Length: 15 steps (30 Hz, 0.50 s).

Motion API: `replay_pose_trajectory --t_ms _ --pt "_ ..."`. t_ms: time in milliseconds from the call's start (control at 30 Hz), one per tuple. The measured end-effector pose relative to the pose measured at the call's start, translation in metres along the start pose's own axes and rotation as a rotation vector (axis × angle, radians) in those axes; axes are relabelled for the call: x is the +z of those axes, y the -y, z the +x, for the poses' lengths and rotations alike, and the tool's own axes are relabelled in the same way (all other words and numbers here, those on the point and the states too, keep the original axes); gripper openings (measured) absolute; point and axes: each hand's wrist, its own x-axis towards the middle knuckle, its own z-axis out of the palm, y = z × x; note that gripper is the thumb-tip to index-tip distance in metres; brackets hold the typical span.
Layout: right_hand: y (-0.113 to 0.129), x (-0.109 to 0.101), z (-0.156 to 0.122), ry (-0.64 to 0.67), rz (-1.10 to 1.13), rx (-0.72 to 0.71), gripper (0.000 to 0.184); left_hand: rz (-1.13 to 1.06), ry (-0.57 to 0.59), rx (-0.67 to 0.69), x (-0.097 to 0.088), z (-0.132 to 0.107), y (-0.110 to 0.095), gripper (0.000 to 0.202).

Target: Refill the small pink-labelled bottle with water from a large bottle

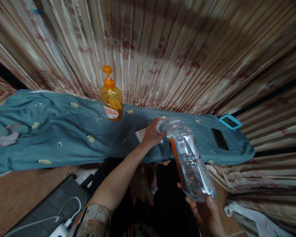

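Plastic bottle (192, 161) bridges left fingers (160, 135) and right fingers (211, 204).

Curtain (148, 75): dim, dark shadow band above, stretched by wide-angle distortion
Clear bottle (191, 164): white glare near its base
Worktop (74, 131): muted, slightly soft

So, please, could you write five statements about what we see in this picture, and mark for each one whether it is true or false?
1. The pump bottle has an orange top. True.
2. Both hands are on the pump bottle. False: the left hand is at the upper end of the clear bottle, and the right hand is at its base.
3. The black phone lies on the teal cloth, near the blue-framed display. True.
4. In the picture, the phone is left of the pump bottle. False: it is to the right.
5. The clear bottle is held tilted. True.
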Motion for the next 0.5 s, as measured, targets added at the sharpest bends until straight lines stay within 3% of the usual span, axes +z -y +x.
replay_pose_trajectory --t_ms 500 --pt "0.0003 0.0013 -0.0005 -0.028 -0.007 0.0 0.041 0.005 -0.001 -0.004 -0.0003 0.0001 0.0002 0.047"
